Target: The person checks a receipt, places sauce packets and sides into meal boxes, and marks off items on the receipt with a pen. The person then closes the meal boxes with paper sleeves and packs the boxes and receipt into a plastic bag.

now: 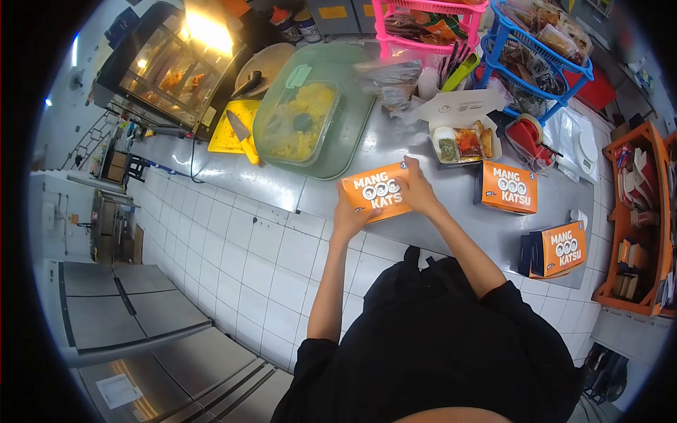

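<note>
The left hand (348, 217) and right hand (419, 192) hold 1 orange box (375, 187) between them, gripping its opposite ends.

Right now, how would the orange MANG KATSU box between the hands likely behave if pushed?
The orange MANG KATSU box would probably slide rather than roll, given its flat sides and the smooth metal counter. Its straight edges suggest fairly stiff paperboard, though it might dent if squeezed hard. Its weight is uncertain: the contents are hidden.
</note>
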The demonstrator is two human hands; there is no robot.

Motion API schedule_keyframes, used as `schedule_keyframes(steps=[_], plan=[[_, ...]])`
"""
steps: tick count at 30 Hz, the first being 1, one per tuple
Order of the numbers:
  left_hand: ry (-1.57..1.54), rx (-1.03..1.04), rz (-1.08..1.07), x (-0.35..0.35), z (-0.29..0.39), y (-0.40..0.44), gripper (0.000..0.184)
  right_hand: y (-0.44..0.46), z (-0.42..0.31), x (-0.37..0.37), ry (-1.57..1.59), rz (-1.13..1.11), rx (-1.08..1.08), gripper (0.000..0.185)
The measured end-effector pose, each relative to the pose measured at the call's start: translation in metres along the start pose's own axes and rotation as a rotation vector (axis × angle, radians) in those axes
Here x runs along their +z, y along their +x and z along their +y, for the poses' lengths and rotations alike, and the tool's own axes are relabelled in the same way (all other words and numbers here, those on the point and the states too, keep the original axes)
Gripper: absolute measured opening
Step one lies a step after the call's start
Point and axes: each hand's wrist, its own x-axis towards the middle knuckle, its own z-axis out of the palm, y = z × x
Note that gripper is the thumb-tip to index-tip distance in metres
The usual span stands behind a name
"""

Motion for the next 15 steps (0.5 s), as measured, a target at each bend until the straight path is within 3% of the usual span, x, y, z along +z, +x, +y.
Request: schedule_keyframes(steps=[1, 3, 6, 9, 12, 15], plan=[[-0.037, -0.013, -0.031, -0.001, 0.001, -0.002, 0.074, -0.003, 0.004, 0.003, 0.219, -0.152, 0.156, 0.052], [-0.066, -0.034, -0.043, 0.0, 0.004, -0.013, 0.072, -0.015, 0.016, -0.002, 0.327, -0.133, 0.21, 0.055], [-0.333, -0.111, 0.136, 0.029, -0.033, -0.021, 0.071, -0.039, 0.031, -0.017, 0.466, -0.015, 0.231, 0.058], [-0.114, -0.092, 0.246, 0.047, -0.021, -0.034, 0.058, -0.058, 0.039, -0.034, 0.425, 0.05, 0.28, 0.061], [0.044, -0.066, 0.223, 0.041, -0.001, -0.031, 0.051, -0.065, 0.039, -0.056, 0.287, 0.037, 0.258, 0.06], [0.187, 0.078, 0.25, 0.029, 0.023, -0.031, 0.052, -0.052, 0.029, -0.081, 0.223, -0.006, 0.241, 0.058]])
